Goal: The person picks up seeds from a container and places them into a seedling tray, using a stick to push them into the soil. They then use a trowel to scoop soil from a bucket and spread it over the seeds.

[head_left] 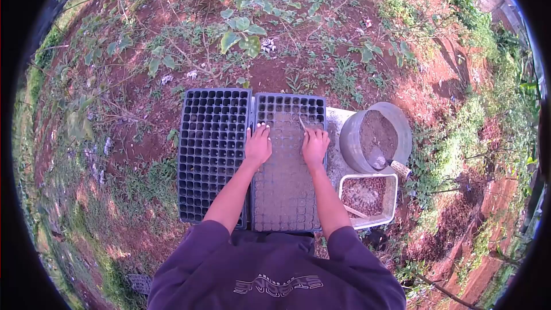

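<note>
A black seedling tray [285,189] lies before me, most of its cells filled with brown soil; cells in its far rows stand hollow. My left hand [258,146] rests on its left side, fingers stretched forward over the soil and the edge. Over the tray's right side, my right hand [315,146] pinches a thin pointed stick [302,122], whose tip points away from me toward the far cells. The hand hides the stick's lower end. A second black seedling tray [212,155], with hollow cells, lies alongside on the left.
Right of the trays stands a translucent round tub [351,140] of soil, with a scoop [400,168] leaning in it. Nearer me is a white rectangular container [395,198] holding brown seed-like grains and a flat pale stick [357,212]. Leafy plants [241,31] grow beyond the trays.
</note>
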{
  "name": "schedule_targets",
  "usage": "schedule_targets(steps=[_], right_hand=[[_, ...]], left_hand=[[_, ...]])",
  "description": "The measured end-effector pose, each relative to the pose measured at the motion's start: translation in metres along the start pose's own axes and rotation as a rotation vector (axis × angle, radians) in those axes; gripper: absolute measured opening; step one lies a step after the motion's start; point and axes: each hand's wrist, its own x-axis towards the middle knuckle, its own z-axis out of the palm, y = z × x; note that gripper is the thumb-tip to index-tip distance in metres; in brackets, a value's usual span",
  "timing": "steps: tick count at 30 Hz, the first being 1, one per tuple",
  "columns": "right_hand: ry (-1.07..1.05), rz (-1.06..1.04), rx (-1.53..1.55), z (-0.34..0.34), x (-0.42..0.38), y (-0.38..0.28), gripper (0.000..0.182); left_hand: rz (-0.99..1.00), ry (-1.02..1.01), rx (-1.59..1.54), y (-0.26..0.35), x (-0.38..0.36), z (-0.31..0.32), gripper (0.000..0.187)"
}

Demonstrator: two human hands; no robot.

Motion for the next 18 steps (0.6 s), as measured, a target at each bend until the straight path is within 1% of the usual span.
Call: schedule_targets(steps=[2, 4, 6, 7, 9, 11, 12, 14, 15, 17, 18], right_hand=[[0.025, 0.031, -0.015, 0.003, -0.002, -0.001, 0.019], [-0.025, -0.029, 0.059, -0.003, -0.003, -0.006, 0.019], [-0.058, -0.005, 0.093, -0.009, -0.007, -0.014, 0.018], [-0.092, 0.022, 0.131, -0.012, -0.009, -0.019, 0.017], [-0.068, 0.010, 0.100, -0.014, -0.008, -0.025, 0.015], [-0.103, 0.078, 0.258, -0.014, -0.007, -0.027, 0.016], [-0.105, 0.073, 0.258, -0.017, -0.005, -0.029, 0.016], [-0.218, 0.309, 0.494, -0.022, 0.004, -0.031, 0.019], [-0.222, 0.305, 0.494, -0.021, 0.006, -0.030, 0.019], [-0.159, 0.196, 0.593, -0.019, 0.009, -0.030, 0.019], [-0.162, 0.193, 0.592, -0.020, 0.011, -0.032, 0.019]], left_hand=[[0.000, -0.001, -0.001, -0.001, 0.000, 0.001, 0.043], [0.000, -0.001, -0.006, 0.002, 0.000, -0.003, 0.043], [-0.063, -0.139, -0.015, 0.004, 0.003, -0.008, 0.048], [-0.062, -0.137, -0.018, 0.005, 0.003, -0.010, 0.048], [-0.087, -0.163, -0.035, 0.006, 0.004, -0.013, 0.047], [-0.080, -0.155, -0.038, 0.005, 0.004, -0.014, 0.047], [-0.074, -0.151, -0.040, 0.004, 0.003, -0.014, 0.047], [-0.064, -0.126, -0.033, 0.003, 0.001, -0.011, 0.047], [-0.048, -0.105, -0.023, 0.002, 0.000, -0.010, 0.047], [-0.041, -0.075, -0.032, 0.001, -0.004, -0.007, 0.047], [-0.027, -0.047, -0.039, 0.001, -0.005, -0.005, 0.047]])
